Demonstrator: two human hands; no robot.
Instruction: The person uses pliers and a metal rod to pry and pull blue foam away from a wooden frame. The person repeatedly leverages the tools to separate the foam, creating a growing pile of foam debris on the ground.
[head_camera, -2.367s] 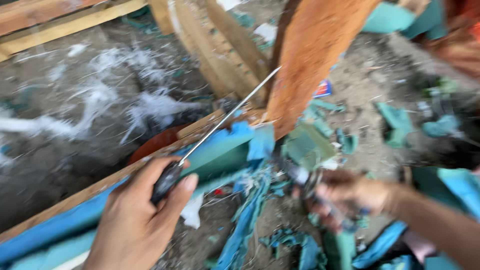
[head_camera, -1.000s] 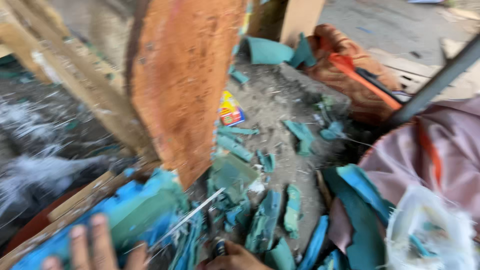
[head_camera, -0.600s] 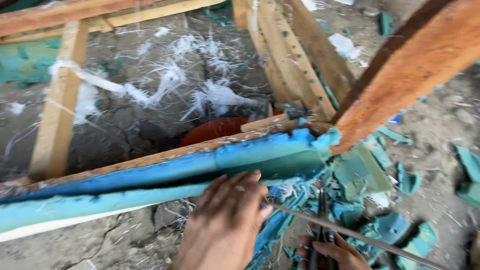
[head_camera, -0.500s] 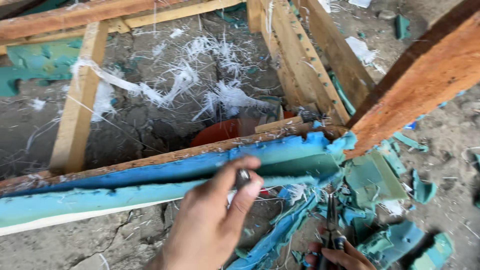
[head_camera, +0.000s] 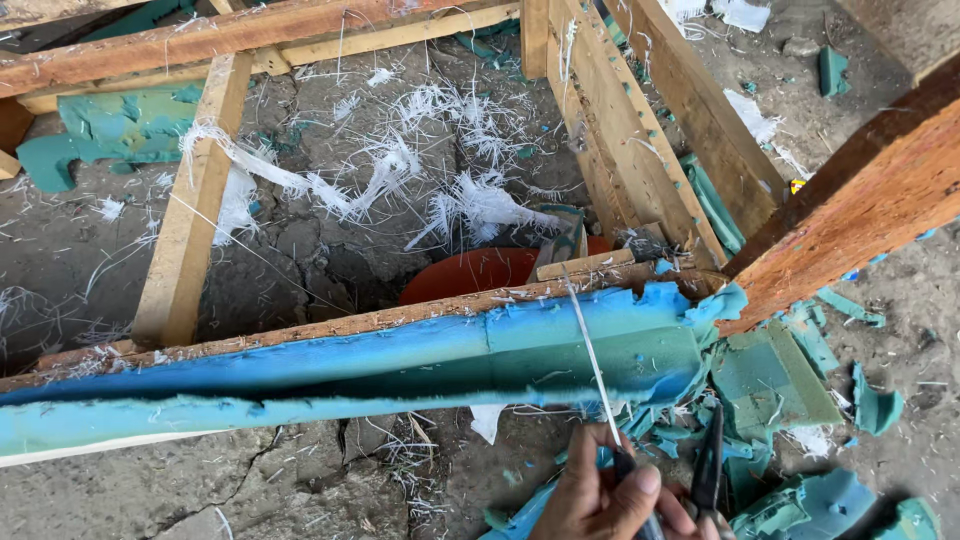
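Closed grip of left hand (head_camera: 598, 497) pinches screwdriver (head_camera: 598, 385).

Just ahead of the hand (head_camera: 600, 500), the blue foam strip (head_camera: 350, 375) and wooden rail (head_camera: 300, 330) bar passage, foam scraps (head_camera: 780, 400) crowd its right, bare floor (head_camera: 300, 480) lies open left.

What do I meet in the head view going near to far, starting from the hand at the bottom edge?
Hand gripping a thin metal rod → blue-green foam strip along the wooden rail → red-orange curved object behind the rail → white fibre tufts on the ground → far wooden beam.
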